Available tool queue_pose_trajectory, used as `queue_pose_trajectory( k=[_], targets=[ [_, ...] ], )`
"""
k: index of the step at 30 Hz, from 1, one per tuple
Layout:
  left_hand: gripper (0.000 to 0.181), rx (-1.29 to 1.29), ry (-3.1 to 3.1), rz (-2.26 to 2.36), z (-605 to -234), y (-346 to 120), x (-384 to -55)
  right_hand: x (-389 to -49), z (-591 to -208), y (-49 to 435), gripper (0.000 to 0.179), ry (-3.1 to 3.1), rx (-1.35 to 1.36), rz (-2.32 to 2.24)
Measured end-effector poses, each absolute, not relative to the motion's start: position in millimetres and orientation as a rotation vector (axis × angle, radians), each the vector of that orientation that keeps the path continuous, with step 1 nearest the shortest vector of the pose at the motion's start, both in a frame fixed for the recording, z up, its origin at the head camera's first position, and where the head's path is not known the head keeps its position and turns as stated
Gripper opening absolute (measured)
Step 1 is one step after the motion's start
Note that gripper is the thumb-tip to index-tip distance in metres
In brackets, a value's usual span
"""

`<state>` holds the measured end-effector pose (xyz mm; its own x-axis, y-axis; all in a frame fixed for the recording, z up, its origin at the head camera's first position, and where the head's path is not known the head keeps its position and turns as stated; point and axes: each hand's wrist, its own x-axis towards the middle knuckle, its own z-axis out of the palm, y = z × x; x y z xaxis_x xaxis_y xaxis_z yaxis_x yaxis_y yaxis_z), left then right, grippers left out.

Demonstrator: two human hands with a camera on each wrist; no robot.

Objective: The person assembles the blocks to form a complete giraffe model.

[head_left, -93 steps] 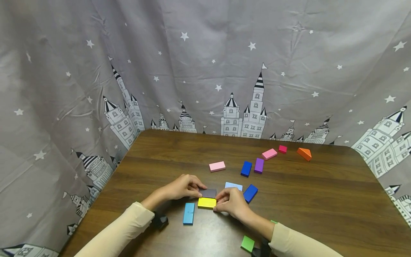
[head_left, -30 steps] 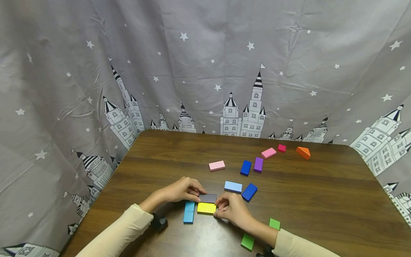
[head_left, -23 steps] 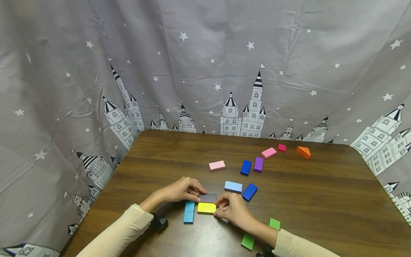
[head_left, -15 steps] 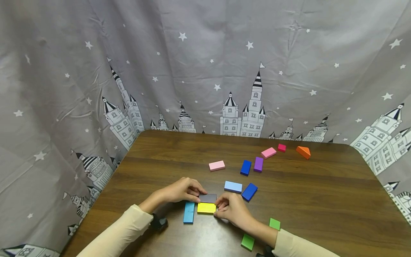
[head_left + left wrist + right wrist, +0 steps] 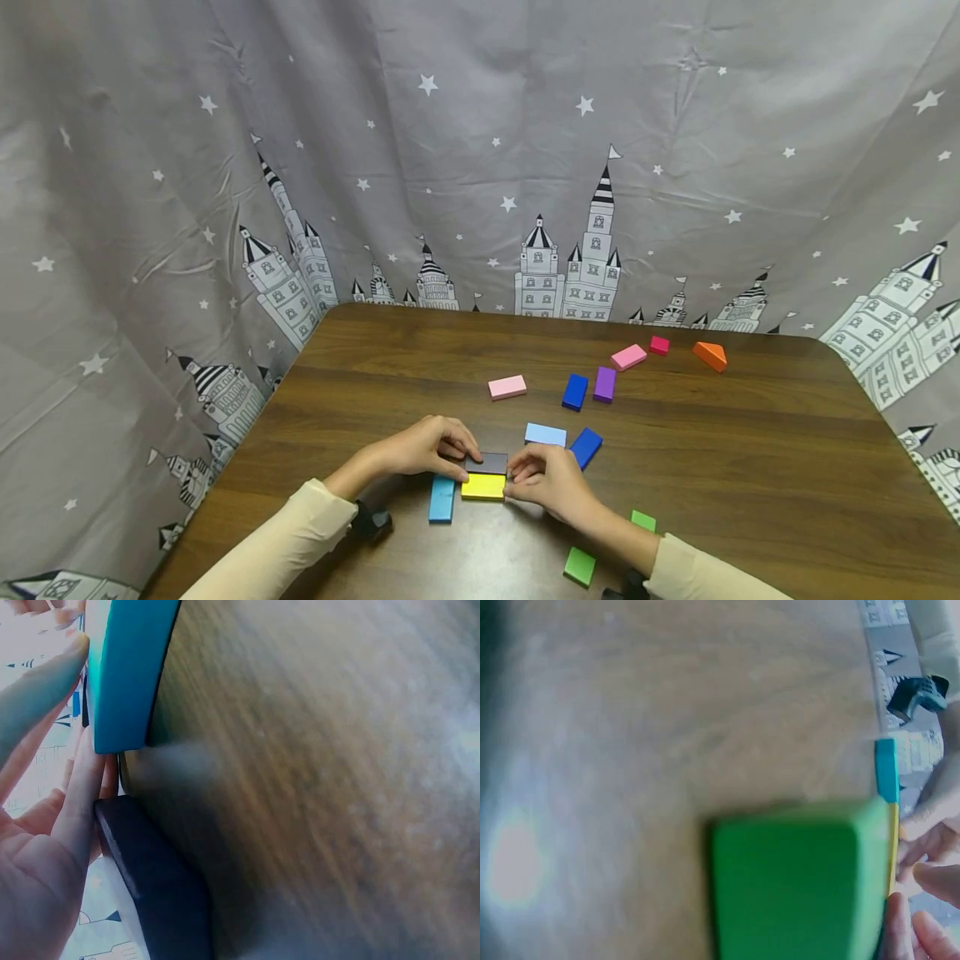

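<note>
A dark grey block and a yellow block lie long side to long side on the brown table. My left hand pinches at the left end of the pair, index fingertip on the grey block, thumb at the corner beside the yellow one. At the opposite end, loosely bent fingers of my right hand rest close against the blocks' edges. A light blue block lies upright to the left, just below my left thumb; it looks turquoise in the left wrist view.
Near my right forearm lie two green blocks. Farther back are a pale blue block, two dark blue blocks, a purple block, two pink blocks, a red block and an orange triangular block. A grey castle-print curtain hangs behind.
Since the first frame both hands have slid the grey and yellow blocks slightly toward me. Most recently my right hand has shifted a little right, and my left index fingertip has come down onto the grey block.
</note>
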<state>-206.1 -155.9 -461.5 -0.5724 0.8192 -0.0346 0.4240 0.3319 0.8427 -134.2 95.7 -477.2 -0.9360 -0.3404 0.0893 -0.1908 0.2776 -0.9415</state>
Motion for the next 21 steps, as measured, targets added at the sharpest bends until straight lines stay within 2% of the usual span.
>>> queue_pose_trajectory(
  k=[10, 21],
  targets=[
    [0.023, 1.074, 2.154, 1.15, -461.9, -156.8, -205.8, -153.2, -466.7, 126.4, 0.027, 2.382, -0.383, -1.903],
    [0.024, 1.073, 2.156, 1.154, -466.2, -157.4, -206.7, -174.8, -465.3, 149.4, 0.029, 2.606, -0.232, -1.766]
  ],
)
